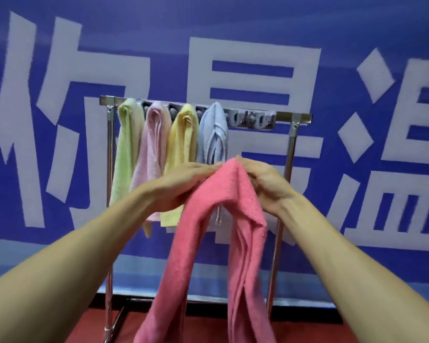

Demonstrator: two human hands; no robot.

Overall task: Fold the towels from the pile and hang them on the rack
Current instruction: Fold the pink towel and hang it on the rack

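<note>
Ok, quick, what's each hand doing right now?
Left hand: straight fingers on the coral towel fold, thumb hidden; grip cannot be told.
Right hand: pinching the coral towel's fold.
</note>
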